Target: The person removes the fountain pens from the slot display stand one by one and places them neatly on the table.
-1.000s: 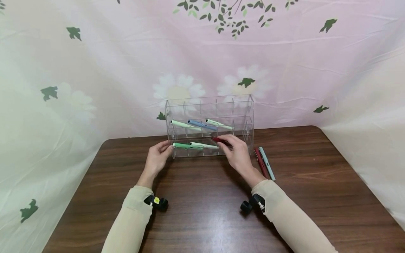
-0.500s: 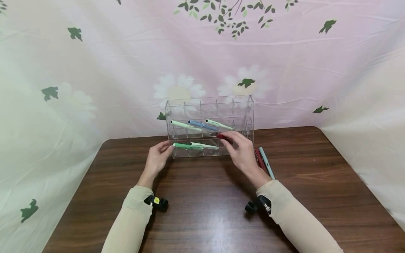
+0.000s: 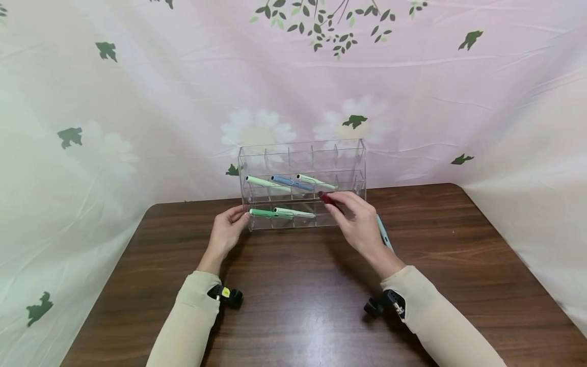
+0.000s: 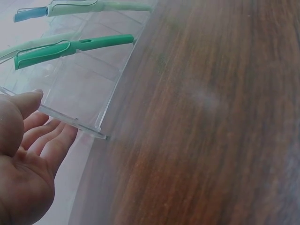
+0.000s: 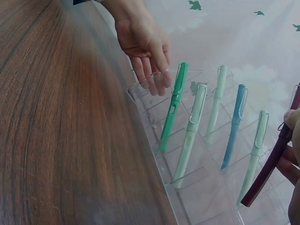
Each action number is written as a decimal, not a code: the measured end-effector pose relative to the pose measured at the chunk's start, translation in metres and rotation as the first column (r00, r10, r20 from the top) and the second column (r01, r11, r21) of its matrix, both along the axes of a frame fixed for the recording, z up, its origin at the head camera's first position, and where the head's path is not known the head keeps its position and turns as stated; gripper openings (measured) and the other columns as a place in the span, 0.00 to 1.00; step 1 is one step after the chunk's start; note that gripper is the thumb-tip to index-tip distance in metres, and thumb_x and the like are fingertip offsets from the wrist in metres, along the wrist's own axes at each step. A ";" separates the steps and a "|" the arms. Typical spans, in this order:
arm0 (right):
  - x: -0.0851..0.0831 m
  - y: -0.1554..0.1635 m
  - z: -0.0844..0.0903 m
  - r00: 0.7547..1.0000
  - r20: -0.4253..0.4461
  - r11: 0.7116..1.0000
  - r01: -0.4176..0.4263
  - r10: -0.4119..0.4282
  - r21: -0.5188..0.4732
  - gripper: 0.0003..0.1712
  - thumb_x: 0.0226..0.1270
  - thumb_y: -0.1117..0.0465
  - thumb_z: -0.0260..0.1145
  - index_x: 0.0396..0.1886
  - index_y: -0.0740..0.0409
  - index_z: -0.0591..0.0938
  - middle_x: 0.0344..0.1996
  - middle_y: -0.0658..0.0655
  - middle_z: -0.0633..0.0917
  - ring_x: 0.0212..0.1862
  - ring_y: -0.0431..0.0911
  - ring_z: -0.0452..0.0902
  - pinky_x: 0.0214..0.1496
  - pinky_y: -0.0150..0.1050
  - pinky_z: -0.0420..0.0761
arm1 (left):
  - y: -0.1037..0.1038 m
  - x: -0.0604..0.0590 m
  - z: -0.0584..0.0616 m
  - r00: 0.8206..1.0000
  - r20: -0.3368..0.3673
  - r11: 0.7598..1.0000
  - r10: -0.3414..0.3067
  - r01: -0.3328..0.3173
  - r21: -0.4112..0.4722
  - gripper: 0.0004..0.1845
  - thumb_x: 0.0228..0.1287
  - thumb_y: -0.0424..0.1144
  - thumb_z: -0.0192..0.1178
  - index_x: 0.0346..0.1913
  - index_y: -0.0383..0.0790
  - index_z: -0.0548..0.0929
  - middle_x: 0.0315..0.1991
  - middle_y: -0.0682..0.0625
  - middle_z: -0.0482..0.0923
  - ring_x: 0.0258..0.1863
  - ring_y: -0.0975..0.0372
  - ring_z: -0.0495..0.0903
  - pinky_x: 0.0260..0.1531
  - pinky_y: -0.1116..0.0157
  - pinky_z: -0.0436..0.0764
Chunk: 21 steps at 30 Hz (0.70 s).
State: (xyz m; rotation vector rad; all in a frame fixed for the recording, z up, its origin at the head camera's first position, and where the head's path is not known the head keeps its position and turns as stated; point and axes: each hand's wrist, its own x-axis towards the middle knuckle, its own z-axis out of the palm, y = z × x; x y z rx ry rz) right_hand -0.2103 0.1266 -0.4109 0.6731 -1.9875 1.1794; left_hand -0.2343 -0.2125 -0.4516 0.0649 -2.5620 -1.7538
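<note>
A clear stepped pen rack point(image 3: 326, 219) stands at the back of the table. My left hand point(image 3: 227, 228) grips its left end wall, thumb in front and fingers behind. My right hand point(image 3: 359, 220) pinches a dark red pen point(image 5: 269, 171) by its clipped cap, in front of the middle tier. In the right wrist view the pen slants beside a pale green pen point(image 5: 255, 154). The bottom tier holds a green pen point(image 3: 263, 213) and a whitish-green pen point(image 3: 300, 213). In the middle tier lie a light green pen point(image 3: 263, 182), a blue pen point(image 3: 291, 182) and that pale green one.
A pale blue pen point(image 3: 384, 232) lies on the wooden table point(image 3: 284, 295) right of the rack, partly hidden by my right hand. A patterned cloth point(image 3: 183, 127) hangs behind the rack and along both sides.
My right hand has moved right along the rack with the dark red pen. It now hides another red pen on the table. My left hand stays at the rack's left end.
</note>
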 end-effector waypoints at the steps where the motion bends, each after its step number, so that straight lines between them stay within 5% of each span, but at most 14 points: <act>1: 0.000 0.001 0.000 1.000 -0.005 1.000 0.003 -0.002 0.001 0.13 0.64 0.73 0.79 0.49 0.64 0.92 0.45 0.61 0.93 0.46 0.55 0.91 0.55 0.21 0.83 | 0.000 0.000 0.000 1.000 0.000 1.000 0.000 0.000 0.002 0.24 0.83 0.37 0.60 0.75 0.31 0.76 0.70 0.34 0.80 0.70 0.47 0.82 0.68 0.53 0.84; 8: 0.001 0.012 0.000 0.999 -0.038 1.000 0.005 -0.004 0.018 0.15 0.62 0.75 0.80 0.48 0.65 0.92 0.43 0.59 0.93 0.41 0.51 0.88 0.45 0.28 0.84 | 0.000 0.000 -0.001 1.000 -0.008 1.000 0.009 -0.009 -0.002 0.24 0.83 0.36 0.61 0.74 0.30 0.77 0.70 0.34 0.81 0.70 0.47 0.82 0.67 0.54 0.84; 21: 0.006 0.036 -0.003 0.998 0.021 0.998 0.058 -0.059 0.035 0.14 0.61 0.75 0.79 0.47 0.64 0.92 0.38 0.59 0.90 0.36 0.44 0.83 0.29 0.24 0.73 | 0.000 0.000 -0.001 1.000 -0.018 1.000 0.007 -0.007 -0.003 0.23 0.83 0.36 0.61 0.74 0.30 0.77 0.69 0.34 0.82 0.69 0.47 0.83 0.62 0.63 0.86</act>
